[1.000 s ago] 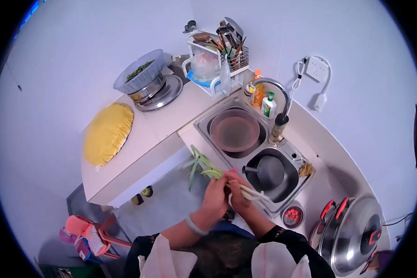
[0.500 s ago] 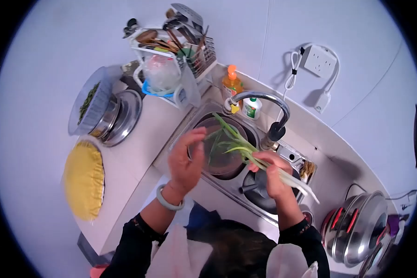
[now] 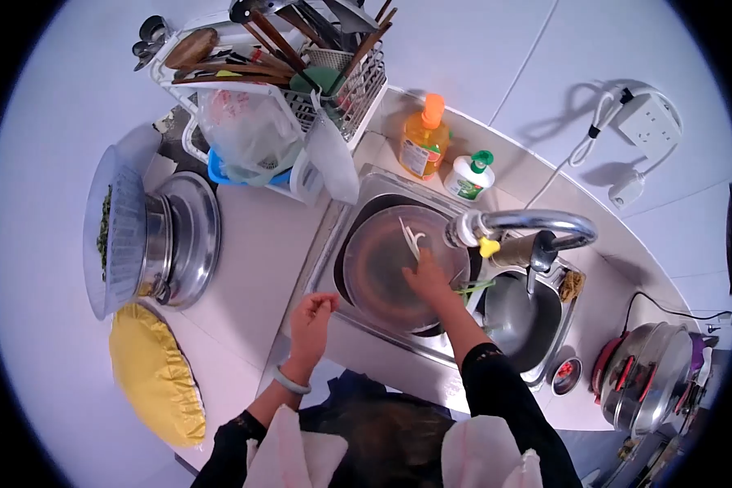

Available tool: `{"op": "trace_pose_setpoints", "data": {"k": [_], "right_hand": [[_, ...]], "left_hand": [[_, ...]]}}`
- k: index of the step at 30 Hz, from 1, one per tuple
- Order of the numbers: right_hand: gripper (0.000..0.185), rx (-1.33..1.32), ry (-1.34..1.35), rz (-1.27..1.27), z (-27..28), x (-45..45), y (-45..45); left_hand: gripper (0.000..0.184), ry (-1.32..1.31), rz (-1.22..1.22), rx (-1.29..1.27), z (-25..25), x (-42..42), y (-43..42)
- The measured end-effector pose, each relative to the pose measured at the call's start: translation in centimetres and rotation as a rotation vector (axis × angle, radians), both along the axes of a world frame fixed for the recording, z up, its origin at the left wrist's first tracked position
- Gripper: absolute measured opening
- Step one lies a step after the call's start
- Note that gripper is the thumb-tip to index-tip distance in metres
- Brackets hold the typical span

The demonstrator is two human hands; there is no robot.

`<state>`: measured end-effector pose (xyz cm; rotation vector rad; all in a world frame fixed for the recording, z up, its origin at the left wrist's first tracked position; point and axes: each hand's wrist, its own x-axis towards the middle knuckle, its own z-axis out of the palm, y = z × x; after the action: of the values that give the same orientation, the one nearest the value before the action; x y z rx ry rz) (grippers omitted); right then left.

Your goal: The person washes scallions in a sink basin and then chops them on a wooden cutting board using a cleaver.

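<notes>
My right hand (image 3: 429,276) is closed round a bunch of scallions (image 3: 411,238) over the left sink basin. Their white ends point into a round translucent basin (image 3: 366,285) of water, and the green leaves (image 3: 476,286) stick out on the other side of the hand. Near the basin's left front edge my left hand (image 3: 311,321) hovers with curled fingers; whether something small is between them is too small to tell. The curved faucet (image 3: 537,220) stands behind the right sink bowl (image 3: 520,321).
Orange (image 3: 424,140) and white (image 3: 468,176) pump bottles stand behind the sink. A utensil rack (image 3: 350,106) is at the back left. Left are a steel pot (image 3: 156,244) with a colander (image 3: 122,236) and a yellow cover (image 3: 150,374). Lidded pots (image 3: 647,378) and a small bowl (image 3: 565,376) sit right.
The view has moved closer to the sink. The scallions, turned round, are now over the water basin in my right hand. My left hand has moved lower and its fingers have curled. The dark pan no longer shows.
</notes>
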<state>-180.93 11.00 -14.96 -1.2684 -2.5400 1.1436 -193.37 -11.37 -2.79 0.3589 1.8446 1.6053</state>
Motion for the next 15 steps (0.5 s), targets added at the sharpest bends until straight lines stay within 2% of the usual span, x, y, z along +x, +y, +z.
{"op": "trace_pose_setpoints", "data": {"k": [1,4,7,11,15], "right_hand": [[0.041,-0.021,-0.024,-0.001,-2.9,-0.6,0.0],[0.032,-0.059,-0.346,0.414,-6.4,-1.8,-0.4],[0.037,0.021,-0.393,0.387,-5.8,-2.1,1.5],[0.03,0.069,-0.433,0.387,-5.0,-2.5,0.2],[0.032,0.194,-0.389,0.268,-11.0,-0.9,0.6]], "left_hand": [[0.015,-0.01,-0.016,0.0,-0.5,-0.3,-0.2],[0.015,-0.073,-0.044,-0.027,-1.1,-0.9,-0.4],[0.015,-0.104,-0.087,-0.08,-1.5,-1.7,-0.8],[0.013,-0.177,-0.089,-0.065,-1.7,-2.3,-0.1],[0.018,-0.198,-0.285,-0.122,-2.9,-3.0,1.6]]}}
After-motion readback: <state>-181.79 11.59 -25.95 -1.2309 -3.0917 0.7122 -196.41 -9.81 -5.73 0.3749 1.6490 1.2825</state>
